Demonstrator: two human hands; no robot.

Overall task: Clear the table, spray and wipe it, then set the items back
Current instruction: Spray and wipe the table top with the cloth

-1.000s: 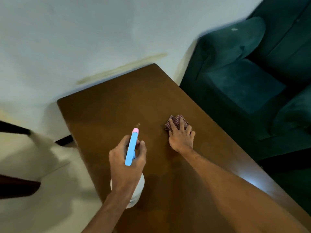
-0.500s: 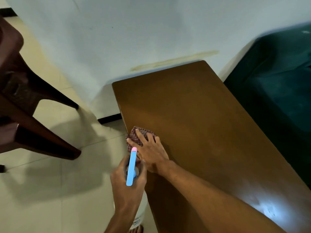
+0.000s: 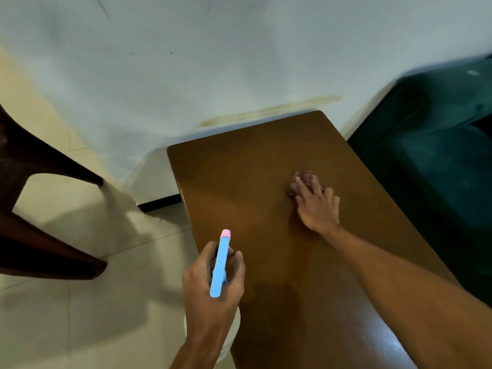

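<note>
A bare brown wooden table (image 3: 239, 166) runs from the wall toward me. My right hand (image 3: 316, 206) presses flat on a crumpled reddish checked cloth (image 3: 303, 179) near the table's middle, toward the far end. My left hand (image 3: 213, 286) is closed around a spray bottle (image 3: 220, 265) with a blue head and pink nozzle tip, held over the table's left edge. The bottle's white body shows below my wrist, mostly hidden by my hand.
A dark wooden chair (image 3: 32, 209) stands on the pale tiled floor at the left. A dark green sofa (image 3: 431, 161) sits close along the table's right side. A white wall (image 3: 213, 62) with a yellowish stain stands behind the table's far end.
My right hand has slid the cloth from the table's left edge toward its middle. The spray bottle stays in my left hand. The view has shifted.
</note>
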